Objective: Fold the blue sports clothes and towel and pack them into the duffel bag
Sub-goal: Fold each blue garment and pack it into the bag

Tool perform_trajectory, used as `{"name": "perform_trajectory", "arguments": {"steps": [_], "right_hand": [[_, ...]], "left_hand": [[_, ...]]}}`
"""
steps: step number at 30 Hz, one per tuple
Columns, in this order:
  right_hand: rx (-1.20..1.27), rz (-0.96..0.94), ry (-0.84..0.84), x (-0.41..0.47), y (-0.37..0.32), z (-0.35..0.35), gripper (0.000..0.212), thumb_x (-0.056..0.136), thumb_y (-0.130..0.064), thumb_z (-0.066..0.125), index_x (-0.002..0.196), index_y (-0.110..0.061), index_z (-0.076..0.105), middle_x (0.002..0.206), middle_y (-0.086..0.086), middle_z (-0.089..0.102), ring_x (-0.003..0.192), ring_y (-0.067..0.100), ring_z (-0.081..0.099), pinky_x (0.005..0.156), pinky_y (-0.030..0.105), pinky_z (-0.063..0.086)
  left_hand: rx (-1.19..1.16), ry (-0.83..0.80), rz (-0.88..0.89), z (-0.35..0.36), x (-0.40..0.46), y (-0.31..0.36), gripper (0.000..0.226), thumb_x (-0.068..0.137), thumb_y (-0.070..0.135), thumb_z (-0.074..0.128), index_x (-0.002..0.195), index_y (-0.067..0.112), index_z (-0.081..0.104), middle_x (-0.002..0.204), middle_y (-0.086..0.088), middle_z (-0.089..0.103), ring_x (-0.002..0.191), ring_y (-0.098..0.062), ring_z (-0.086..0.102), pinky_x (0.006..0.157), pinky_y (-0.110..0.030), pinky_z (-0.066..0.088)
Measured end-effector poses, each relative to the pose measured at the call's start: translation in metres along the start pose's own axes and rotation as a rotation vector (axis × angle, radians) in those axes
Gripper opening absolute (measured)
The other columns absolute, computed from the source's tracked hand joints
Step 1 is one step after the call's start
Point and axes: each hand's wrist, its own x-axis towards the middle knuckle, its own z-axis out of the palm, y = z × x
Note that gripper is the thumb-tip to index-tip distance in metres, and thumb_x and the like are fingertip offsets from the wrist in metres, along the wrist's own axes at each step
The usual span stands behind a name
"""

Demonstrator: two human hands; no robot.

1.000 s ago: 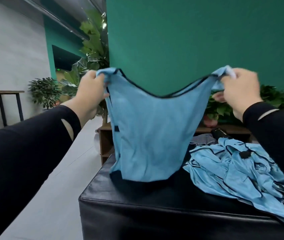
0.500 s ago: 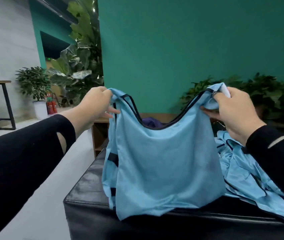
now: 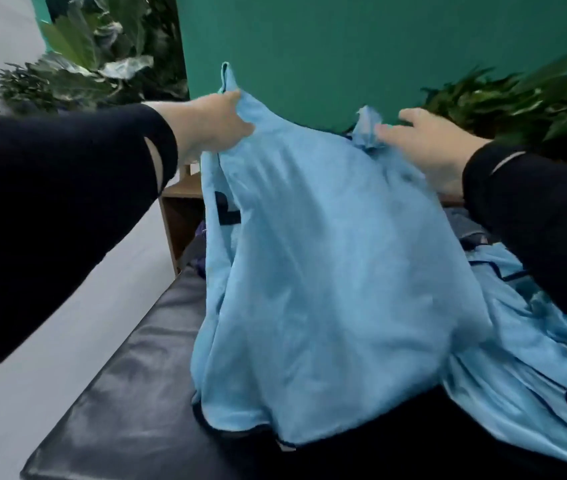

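1. Left hand (image 3: 207, 124) pinches the blue sports vest's (image 3: 327, 271) upper left strap.
2. Right hand (image 3: 431, 147) grips its upper right strap.
3. The vest drapes mid-frame over the black bench (image 3: 129, 393), beside more blue clothes (image 3: 524, 358) at lower right.

Left hand (image 3: 211, 124): at ten o'clock, arm outstretched in a dark sleeve, fingers and thumb pinching a fold of cloth. Right hand (image 3: 431, 147): at two o'clock, arm extended in a dark sleeve, fingers gripping bunched cloth.

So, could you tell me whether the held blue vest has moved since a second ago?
Yes: the blue vest has come down, its hem now spread on the black bench.
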Motion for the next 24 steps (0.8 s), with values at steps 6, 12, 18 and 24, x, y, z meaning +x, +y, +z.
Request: {"name": "perform_trajectory", "arguments": {"steps": [6,12,18,24], "right_hand": [[-0.244,-0.229,-0.03,-0.071,0.048,0.084,0.025,0.099,-0.039,0.06,0.112,-0.02,0.071,0.105,-0.01,0.071,0.101,0.01,0.065,0.084,0.024,0.048],[-0.196,-0.06,-0.307,-0.175,0.102,0.104,0.043,0.083,-0.057,0.071,0.073,-0.015,0.065,0.056,-0.008,0.054,0.048,0.004,0.047,0.05,0.02,0.034],[-0.398,-0.104,-0.548,-0.196,0.122,0.076,0.02,0.078,-0.042,0.082,0.091,-0.039,0.067,0.095,-0.013,0.062,0.086,0.0,0.056,0.076,0.017,0.044],[-0.372,-0.155,-0.429,-0.191,0.118,0.075,0.02,0.085,-0.028,0.079,0.07,-0.035,0.068,0.081,-0.014,0.06,0.078,0.002,0.057,0.07,0.019,0.042]], "left_hand": [[-0.126,0.06,-0.038,0.111,-0.066,-0.053,0.028,0.096,0.036,0.056,0.122,0.027,0.062,0.108,-0.002,0.071,0.09,-0.027,0.065,0.077,-0.032,0.052],[-0.196,0.012,-0.051,0.153,-0.184,-0.094,0.015,0.093,0.037,0.067,0.082,0.026,0.066,0.075,0.008,0.063,0.067,-0.009,0.055,0.063,-0.025,0.036],[-0.102,-0.358,0.222,0.146,-0.215,-0.141,0.025,0.081,0.04,0.082,0.104,0.032,0.075,0.104,0.021,0.061,0.102,0.001,0.058,0.094,-0.018,0.043],[0.0,-0.206,0.294,0.148,-0.215,-0.145,0.014,0.089,0.03,0.074,0.081,0.036,0.064,0.094,0.019,0.054,0.094,0.002,0.052,0.087,-0.032,0.04]]}}
